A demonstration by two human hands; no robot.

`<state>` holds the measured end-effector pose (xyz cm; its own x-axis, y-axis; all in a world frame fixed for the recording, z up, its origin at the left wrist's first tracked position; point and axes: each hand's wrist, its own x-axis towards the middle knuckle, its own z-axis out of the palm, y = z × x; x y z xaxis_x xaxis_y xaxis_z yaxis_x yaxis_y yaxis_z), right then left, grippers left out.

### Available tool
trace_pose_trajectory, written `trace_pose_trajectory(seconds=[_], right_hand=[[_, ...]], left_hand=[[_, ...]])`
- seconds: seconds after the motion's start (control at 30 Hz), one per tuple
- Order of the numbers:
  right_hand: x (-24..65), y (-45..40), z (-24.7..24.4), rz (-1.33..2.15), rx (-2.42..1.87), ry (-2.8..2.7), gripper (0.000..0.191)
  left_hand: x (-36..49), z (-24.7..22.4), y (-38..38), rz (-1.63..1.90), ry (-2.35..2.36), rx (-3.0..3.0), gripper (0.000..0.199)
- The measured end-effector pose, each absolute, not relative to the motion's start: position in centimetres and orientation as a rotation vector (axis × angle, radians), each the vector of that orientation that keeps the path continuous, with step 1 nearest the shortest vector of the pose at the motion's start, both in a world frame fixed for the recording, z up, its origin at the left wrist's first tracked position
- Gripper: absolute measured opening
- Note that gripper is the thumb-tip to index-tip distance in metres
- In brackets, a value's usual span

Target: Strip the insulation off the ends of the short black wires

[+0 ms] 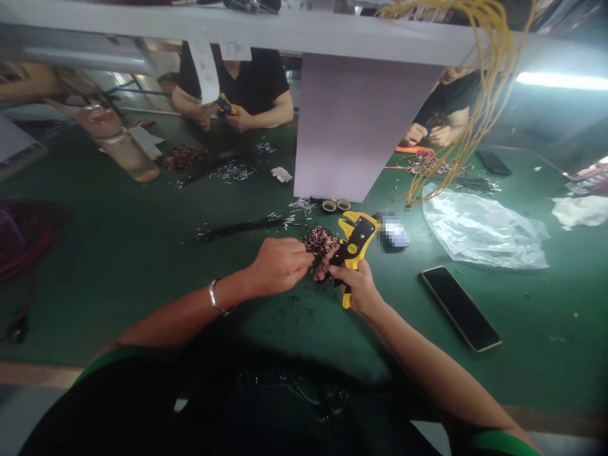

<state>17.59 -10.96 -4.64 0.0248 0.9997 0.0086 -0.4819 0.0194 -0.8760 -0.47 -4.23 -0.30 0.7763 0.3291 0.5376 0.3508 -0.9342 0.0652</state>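
Near the bench's front edge (38, 373), hands (278, 267) (358, 285) meet at yellow wire strippers (356, 244).

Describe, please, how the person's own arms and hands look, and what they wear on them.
The left arm and right arm are bare below short sleeves, and the left hand and right hand wear no gloves. A thin silver bracelet circles the left wrist. The sleeves belong to a black top, with a green band at the sleeve edge.
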Motion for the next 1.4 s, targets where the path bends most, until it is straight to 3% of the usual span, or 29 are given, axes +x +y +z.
trace_pose_trajectory(seconds=[0.53,0.77,1.03,1.4], right_hand=[[18.8,-9.8,-5.4,1.109,-1.15,-0.987,0.013],[19.9,-9.2,-4.8,1.086,-1.154,-1.027,0.018],[18.7,-10.2,-4.4,1.307,-1.071,-0.986,0.021],[17.4,-11.2,-5.0,1.5,-0.95,-0.96,0.03]], left_hand=[[-0.4,-0.3,-4.6,-0.855,-0.549,-2.89,0.027],[-0.8,0.1,-3.5,-1.184,-0.939,-2.89,0.025],[-0.2,-0.5,-3.2,-1.523,-1.591,-2.878,0.017],[0.2,-0.7,-4.5,-1.536,-1.483,-2.806,0.019]])
